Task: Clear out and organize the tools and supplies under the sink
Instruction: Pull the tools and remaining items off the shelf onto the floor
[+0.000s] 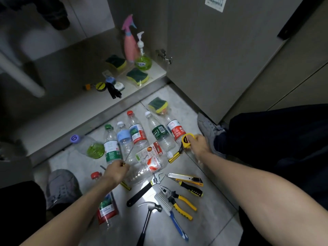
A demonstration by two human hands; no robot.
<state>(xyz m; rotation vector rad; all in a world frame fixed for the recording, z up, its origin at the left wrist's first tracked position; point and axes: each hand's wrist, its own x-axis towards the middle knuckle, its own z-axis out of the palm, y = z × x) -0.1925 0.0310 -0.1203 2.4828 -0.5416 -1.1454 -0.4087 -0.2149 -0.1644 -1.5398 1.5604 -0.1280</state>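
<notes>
My right hand (199,145) grips a yellow tape measure (186,139) just above the floor, beside the row of empty plastic bottles (137,134). My left hand (116,170) is closed on a thin screwdriver whose metal shaft (129,154) points up over the bottles. On the tiles in front of me lie a wrench (143,189), a utility knife (186,178), yellow-handled pliers (179,201), a hammer (149,215) and a blue-handled brush (170,210). Inside the open cabinet stand a pink spray bottle (129,45) and a green soap dispenser (142,59), with sponges (137,76) nearby.
The cabinet door (221,55) stands open at right. A white pipe (21,75) crosses the cabinet at left. A tape roll (100,86), black items and a small brush lie near the cabinet's front edge. My grey shoes (61,187) flank the items. One sponge (158,104) lies on the floor.
</notes>
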